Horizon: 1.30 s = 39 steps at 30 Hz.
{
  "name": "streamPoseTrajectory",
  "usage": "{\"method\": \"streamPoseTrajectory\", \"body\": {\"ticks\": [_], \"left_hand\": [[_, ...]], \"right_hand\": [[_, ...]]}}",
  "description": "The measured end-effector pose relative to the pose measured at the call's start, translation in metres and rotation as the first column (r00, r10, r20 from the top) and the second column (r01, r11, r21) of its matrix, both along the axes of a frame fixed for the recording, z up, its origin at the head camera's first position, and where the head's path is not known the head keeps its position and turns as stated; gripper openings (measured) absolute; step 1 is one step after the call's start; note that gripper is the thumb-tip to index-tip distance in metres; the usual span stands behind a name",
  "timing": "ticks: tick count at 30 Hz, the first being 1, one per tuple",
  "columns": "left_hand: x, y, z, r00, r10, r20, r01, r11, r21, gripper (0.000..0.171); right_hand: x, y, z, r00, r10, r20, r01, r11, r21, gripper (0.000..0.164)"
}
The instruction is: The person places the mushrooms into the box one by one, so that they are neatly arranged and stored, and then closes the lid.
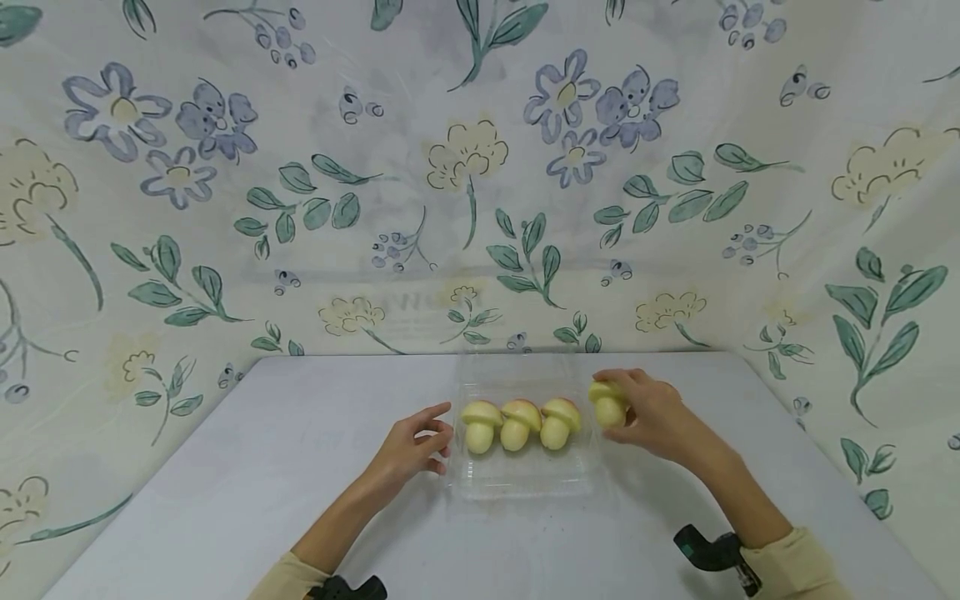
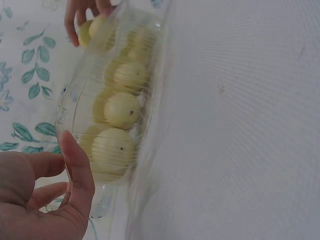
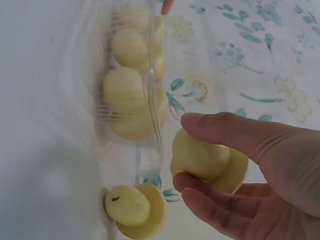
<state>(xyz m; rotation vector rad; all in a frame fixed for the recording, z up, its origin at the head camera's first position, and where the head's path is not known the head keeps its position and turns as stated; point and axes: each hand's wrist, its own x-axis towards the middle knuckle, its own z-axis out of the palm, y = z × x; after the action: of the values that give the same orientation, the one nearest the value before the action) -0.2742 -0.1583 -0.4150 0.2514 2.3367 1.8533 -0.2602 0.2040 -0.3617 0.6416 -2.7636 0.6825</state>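
Head view: a pale yellow mushroom-shaped piece (image 1: 609, 410) is held just beside the right end of a clear plastic container (image 1: 525, 485), clasped between thumb and fingers in the right hand's grip (image 1: 654, 421). The container's left edge is held by the left hand's grip (image 1: 412, 450), thumb and fingers bent about it. Three similar pieces (image 1: 515, 427) are set in a row inside, caps tinged reddish. In the right wrist view, another piece (image 3: 127, 206) is seen lying just beyond the container's end, its base marked by a small dark spot (image 3: 116, 198). In the left wrist view, a faint stamped mark (image 2: 62, 116) is seen on the container's wall, too blurred to be read. The container is borne on a white surface (image 1: 300, 450), backed by flower-printed cloth (image 1: 468, 158). Black devices (image 1: 708, 548) are worn near yellowish sleeves (image 1: 795, 567).
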Motion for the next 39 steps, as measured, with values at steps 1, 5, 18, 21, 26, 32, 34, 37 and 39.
{"method": "streamPoseTrajectory", "body": {"ticks": [1,5,18,21,26,32,34,37,39], "left_hand": [[0.000,0.000,0.000,1.000,-0.001,-0.001,0.001,1.000,-0.001,0.054],[0.000,0.000,0.001,1.000,-0.002,0.000,0.002,1.000,-0.003,0.054],[0.001,-0.001,0.001,1.000,-0.006,-0.004,0.006,1.000,0.004,0.054],[0.001,0.000,0.001,1.000,-0.009,0.001,0.009,1.000,0.008,0.054],[0.001,0.001,0.003,1.000,-0.007,0.008,0.007,1.000,0.009,0.054],[0.000,0.001,0.003,1.000,0.007,0.008,-0.007,1.000,0.004,0.055],[-0.001,0.001,0.002,1.000,0.009,0.010,-0.009,1.000,0.002,0.055],[-0.001,0.000,0.001,1.000,0.000,0.010,0.000,1.000,0.006,0.055],[0.000,-0.001,0.000,1.000,-0.007,0.009,0.007,1.000,0.006,0.055]], "right_hand": [[0.001,-0.002,0.000,1.000,0.007,0.005,-0.007,1.000,-0.003,0.064],[0.002,-0.009,-0.002,0.998,0.049,0.039,-0.048,0.999,-0.024,0.068],[-0.001,-0.047,-0.002,0.983,0.177,0.057,-0.176,0.984,-0.023,0.069],[-0.001,-0.060,-0.002,0.975,0.208,0.082,-0.205,0.978,-0.044,0.070],[-0.002,-0.079,-0.004,0.963,0.242,0.118,-0.236,0.970,-0.063,0.073],[-0.006,-0.099,-0.009,0.961,0.246,0.128,-0.240,0.969,-0.058,0.077],[-0.007,-0.105,-0.010,0.956,0.255,0.143,-0.246,0.966,-0.074,0.077],[-0.008,-0.113,-0.014,0.949,0.265,0.170,-0.252,0.963,-0.093,0.077],[-0.008,-0.117,-0.016,0.948,0.265,0.175,-0.252,0.963,-0.094,0.077]]}}
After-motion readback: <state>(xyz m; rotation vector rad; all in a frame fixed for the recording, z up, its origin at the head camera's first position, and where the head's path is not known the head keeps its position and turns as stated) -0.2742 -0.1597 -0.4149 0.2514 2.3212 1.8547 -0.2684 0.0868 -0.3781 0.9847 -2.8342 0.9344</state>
